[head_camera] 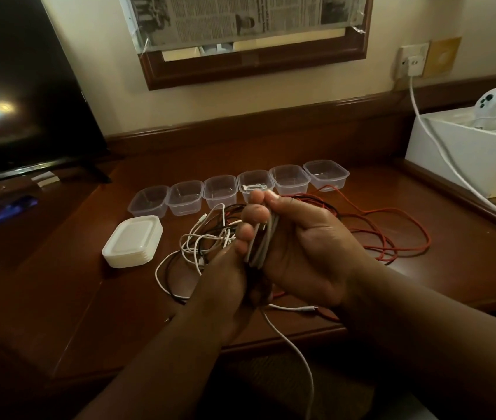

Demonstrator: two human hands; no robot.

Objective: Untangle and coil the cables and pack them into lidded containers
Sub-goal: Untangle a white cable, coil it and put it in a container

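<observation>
Both hands meet over the desk around a coil of white cable [263, 241]. My left hand [228, 268] grips the coil from the left, fingers curled over its loops. My right hand [304, 247] holds it from the right, fingertips at the top. A loose tail of this white cable [295, 350] hangs down past the desk's front edge. Behind the hands lies a tangle of white and black cables [207, 237], and a red cable [392, 234] sprawls to the right. Several clear containers [186, 197] stand in a row; one container [254, 184] holds a coiled white cable.
A stack of white lids [133, 242] sits left of the tangle. A dark TV screen [19, 101] stands at the left. A white box [465, 153] with game controllers is at the right, with a thick white power cord [440, 147] running from the wall socket.
</observation>
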